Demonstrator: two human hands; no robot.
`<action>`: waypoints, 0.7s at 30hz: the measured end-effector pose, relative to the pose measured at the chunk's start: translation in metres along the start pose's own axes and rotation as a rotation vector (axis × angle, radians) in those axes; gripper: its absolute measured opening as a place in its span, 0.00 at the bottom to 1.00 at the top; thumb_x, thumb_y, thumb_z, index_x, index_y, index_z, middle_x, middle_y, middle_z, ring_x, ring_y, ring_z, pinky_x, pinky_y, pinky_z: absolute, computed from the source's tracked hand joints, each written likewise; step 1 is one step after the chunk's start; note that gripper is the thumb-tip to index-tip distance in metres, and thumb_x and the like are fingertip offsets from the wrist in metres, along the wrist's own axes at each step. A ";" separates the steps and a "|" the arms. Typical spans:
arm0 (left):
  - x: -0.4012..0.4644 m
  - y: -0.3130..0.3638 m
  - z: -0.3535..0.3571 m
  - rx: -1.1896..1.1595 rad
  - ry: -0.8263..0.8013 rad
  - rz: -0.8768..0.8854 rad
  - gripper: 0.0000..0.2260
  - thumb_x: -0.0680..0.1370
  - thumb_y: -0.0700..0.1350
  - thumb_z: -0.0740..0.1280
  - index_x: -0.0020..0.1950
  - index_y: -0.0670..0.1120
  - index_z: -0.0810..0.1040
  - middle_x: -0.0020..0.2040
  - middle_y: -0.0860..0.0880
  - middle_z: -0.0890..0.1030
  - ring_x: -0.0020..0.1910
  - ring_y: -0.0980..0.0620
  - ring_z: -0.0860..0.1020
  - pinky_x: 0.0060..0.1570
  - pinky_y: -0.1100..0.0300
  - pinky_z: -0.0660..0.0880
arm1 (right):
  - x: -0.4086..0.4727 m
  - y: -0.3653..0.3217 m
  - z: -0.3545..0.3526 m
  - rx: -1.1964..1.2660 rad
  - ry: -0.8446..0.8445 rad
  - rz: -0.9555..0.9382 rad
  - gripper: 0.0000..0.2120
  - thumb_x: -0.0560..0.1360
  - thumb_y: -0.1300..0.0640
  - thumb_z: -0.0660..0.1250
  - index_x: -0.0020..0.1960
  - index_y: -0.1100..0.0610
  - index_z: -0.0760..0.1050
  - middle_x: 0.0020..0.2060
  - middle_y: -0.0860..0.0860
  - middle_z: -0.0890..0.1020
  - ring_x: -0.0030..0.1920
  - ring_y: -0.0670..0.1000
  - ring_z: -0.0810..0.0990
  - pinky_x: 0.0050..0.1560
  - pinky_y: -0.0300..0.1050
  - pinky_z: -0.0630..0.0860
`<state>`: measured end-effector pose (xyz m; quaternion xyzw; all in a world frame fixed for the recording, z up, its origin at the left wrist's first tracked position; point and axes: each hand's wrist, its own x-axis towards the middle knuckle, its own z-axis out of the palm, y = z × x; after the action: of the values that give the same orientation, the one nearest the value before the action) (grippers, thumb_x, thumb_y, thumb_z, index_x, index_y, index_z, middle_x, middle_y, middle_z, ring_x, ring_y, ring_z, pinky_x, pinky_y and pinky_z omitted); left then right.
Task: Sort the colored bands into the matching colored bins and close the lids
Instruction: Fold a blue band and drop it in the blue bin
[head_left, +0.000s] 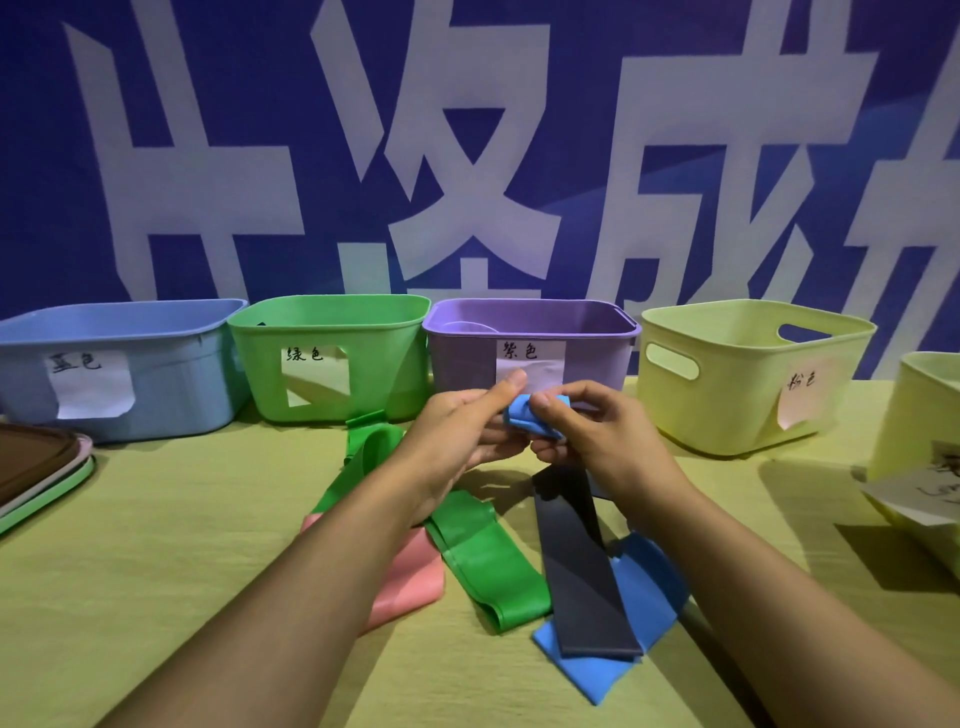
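While both my hands bunch one blue band (524, 415) before the purple bin (530, 338), left hand (462, 431) and right hand (587, 431) fingers pinching it, little is sorted. Loose on the table (156, 571): green bands (488, 561), pink band (410, 577), dark band (582, 566), second blue band (644, 582). Blue bin (119, 364) open; lids (41, 473) stacked left, unfitted.

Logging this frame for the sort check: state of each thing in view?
Blue bin: open, no lid.
Green bin: open.
Purple bin: open.
Yellow bin: open.
Lids: stacked at left, off bins.
Folded blue band: pinched by left hand and right hand.
Green bands, pink band, dark band, flat blue band: unsorted on table.
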<state>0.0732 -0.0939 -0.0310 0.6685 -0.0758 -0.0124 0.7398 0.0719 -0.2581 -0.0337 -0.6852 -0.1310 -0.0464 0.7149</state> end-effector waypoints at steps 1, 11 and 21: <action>0.001 -0.002 0.000 0.020 0.011 -0.004 0.21 0.77 0.57 0.71 0.54 0.39 0.85 0.47 0.40 0.87 0.47 0.46 0.86 0.55 0.54 0.82 | 0.001 0.001 0.000 0.007 0.000 -0.006 0.11 0.77 0.60 0.72 0.56 0.66 0.79 0.44 0.62 0.85 0.34 0.50 0.84 0.38 0.40 0.82; 0.003 -0.003 -0.006 0.047 0.069 0.107 0.03 0.77 0.39 0.74 0.48 0.41 0.86 0.48 0.40 0.87 0.47 0.47 0.86 0.52 0.59 0.83 | -0.002 0.002 -0.001 0.047 -0.027 0.056 0.14 0.74 0.60 0.76 0.58 0.63 0.82 0.51 0.59 0.87 0.50 0.54 0.88 0.46 0.38 0.82; 0.000 0.001 -0.009 0.107 0.059 0.171 0.06 0.75 0.35 0.75 0.51 0.41 0.85 0.41 0.48 0.87 0.40 0.54 0.86 0.36 0.71 0.76 | 0.000 0.003 -0.009 -0.055 -0.070 0.069 0.10 0.78 0.57 0.73 0.57 0.58 0.83 0.49 0.56 0.88 0.49 0.53 0.87 0.53 0.43 0.83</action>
<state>0.0744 -0.0852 -0.0306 0.6983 -0.1113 0.0749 0.7032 0.0737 -0.2665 -0.0366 -0.7100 -0.1310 -0.0011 0.6919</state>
